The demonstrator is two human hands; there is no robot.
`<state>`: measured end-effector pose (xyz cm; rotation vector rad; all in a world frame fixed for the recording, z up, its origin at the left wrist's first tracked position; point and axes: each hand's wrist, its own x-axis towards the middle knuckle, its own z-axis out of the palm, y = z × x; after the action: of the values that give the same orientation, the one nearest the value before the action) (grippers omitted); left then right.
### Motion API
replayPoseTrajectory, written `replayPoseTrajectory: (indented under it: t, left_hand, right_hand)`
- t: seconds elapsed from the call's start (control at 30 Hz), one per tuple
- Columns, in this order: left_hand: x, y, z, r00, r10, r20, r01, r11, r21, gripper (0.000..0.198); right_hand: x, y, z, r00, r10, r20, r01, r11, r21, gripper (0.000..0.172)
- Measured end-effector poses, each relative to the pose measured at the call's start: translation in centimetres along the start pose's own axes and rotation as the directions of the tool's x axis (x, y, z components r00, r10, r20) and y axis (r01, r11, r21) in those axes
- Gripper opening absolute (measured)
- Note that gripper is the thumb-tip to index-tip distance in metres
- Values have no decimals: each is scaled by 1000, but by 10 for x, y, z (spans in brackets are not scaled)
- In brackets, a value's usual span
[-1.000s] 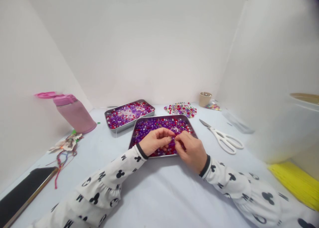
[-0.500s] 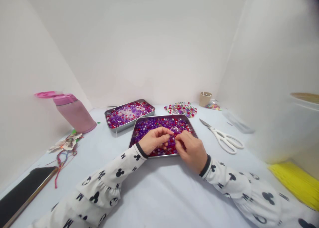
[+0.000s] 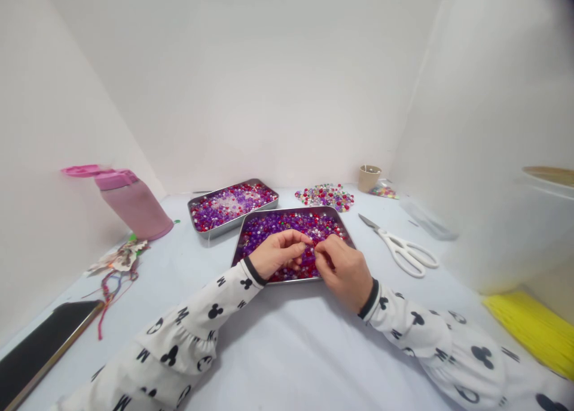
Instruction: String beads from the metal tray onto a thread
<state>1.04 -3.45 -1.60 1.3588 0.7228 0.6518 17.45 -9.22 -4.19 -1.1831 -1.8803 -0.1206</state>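
Note:
Both my hands are close together over a metal tray [image 3: 237, 256] filled with purple, red and clear beads [image 3: 264, 225]. My left hand [image 3: 280, 252] is closed in a pinch, thumb against forefinger. My right hand [image 3: 343, 270] is pinched too, its fingertips just right of the left ones. Whatever sits between the fingertips is too small to make out against the beads. Behind and to the left stands a second metal tray [image 3: 231, 224], also holding purple, red and pale beads.
A heap of loose beads [image 3: 326, 197] lies at the back, beside a small tan cup [image 3: 369, 177]. White-handled scissors [image 3: 403, 249] rest on the right, with a yellow bundle [image 3: 533, 330] nearer me. On the left are a pink bottle [image 3: 134, 204], tangled cords [image 3: 110, 291] and a phone [image 3: 47, 339].
Hardly anything differs. Both hands keep their pinch over the front tray, with at most a tiny shift of the fingers.

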Motion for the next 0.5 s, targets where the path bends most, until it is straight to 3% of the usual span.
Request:
replayPoseTrajectory:
  t: [0.2, 0.5]
  left_hand:
    - [-1, 2, 1, 999, 15, 30, -18, 995, 102, 30]
    - [1, -2, -1, 1000, 8, 26, -10, 999, 41, 30]
  right_hand:
    - [0, 0, 0, 1000, 1, 13, -1, 1000, 0, 12]
    - [0, 0, 0, 1000, -12, 9, 11, 1000, 14, 12]
